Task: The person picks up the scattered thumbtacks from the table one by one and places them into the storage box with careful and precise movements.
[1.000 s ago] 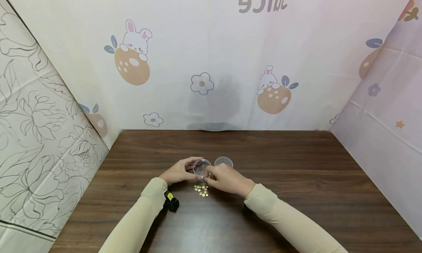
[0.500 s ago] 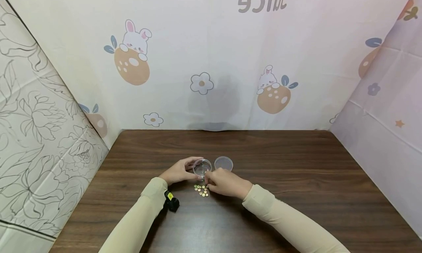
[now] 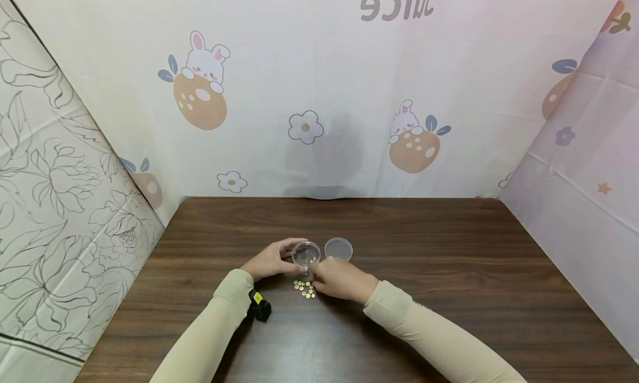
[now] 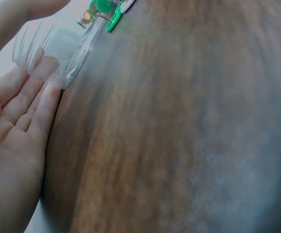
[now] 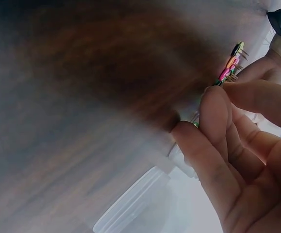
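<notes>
On wooden table (image 3: 449, 272), thumbtacks (image 3: 307, 288), printed curtain (image 3: 259, 67) behind

Green, pink and orange tacks (image 5: 225, 73); clear jar (image 4: 65, 43); brown wood-grain table (image 3: 449, 250); cream sleeves (image 3: 204, 327); flower-printed white cloth (image 3: 269, 67)

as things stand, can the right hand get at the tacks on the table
Probably yes: the right hand is right beside the tacks, and the left hand, holding the clear cup, leaves their near side open.

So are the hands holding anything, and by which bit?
The left hand holds the clear plastic jar around its side; whether the right hand pinches any thumbtacks can't be told.
</notes>
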`<state>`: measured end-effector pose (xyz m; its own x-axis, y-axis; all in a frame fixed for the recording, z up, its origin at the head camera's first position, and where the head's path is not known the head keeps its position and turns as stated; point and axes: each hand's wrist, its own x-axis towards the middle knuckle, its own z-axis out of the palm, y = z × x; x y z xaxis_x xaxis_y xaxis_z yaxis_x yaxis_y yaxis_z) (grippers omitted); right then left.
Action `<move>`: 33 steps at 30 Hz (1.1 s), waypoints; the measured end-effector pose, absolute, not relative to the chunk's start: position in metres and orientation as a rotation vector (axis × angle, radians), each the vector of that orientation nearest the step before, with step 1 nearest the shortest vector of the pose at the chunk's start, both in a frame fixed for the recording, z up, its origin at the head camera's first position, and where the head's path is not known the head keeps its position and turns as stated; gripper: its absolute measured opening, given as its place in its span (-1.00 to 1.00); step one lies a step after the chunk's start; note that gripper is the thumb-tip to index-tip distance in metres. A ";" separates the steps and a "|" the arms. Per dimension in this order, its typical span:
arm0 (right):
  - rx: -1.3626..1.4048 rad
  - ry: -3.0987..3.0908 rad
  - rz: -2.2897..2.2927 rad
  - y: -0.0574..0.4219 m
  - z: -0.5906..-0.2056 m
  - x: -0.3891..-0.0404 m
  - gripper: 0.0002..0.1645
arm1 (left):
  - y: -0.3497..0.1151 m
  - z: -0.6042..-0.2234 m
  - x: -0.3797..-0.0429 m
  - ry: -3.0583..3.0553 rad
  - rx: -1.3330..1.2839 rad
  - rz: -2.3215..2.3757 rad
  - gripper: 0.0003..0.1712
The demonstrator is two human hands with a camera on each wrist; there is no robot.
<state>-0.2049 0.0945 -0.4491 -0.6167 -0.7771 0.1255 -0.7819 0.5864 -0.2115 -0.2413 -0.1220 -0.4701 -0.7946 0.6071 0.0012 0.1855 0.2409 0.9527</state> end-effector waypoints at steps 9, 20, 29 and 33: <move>1.352 -2.778 0.362 0.094 -0.450 -0.204 -0.93 | -0.122 -0.471 -0.242 2.145 0.722 1.583 -0.18; 1.348 -2.763 0.359 0.095 -0.452 -0.205 -0.84 | -0.122 -0.471 -0.241 2.115 0.717 1.595 -0.18; 1.347 -2.765 0.422 0.097 -0.452 -0.207 -0.89 | -0.122 -0.470 -0.241 2.154 0.701 1.573 -0.19; 1.349 -2.776 0.452 0.098 -0.451 -0.208 -0.91 | -0.122 -0.470 -0.242 2.165 0.703 1.570 -0.18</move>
<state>-0.2078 0.0980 -0.4514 -0.6258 -0.7663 0.1452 -0.7728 0.5842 -0.2479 -0.2420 -0.1221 -0.4705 -0.8052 0.5929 -0.0091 0.1757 0.2532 0.9513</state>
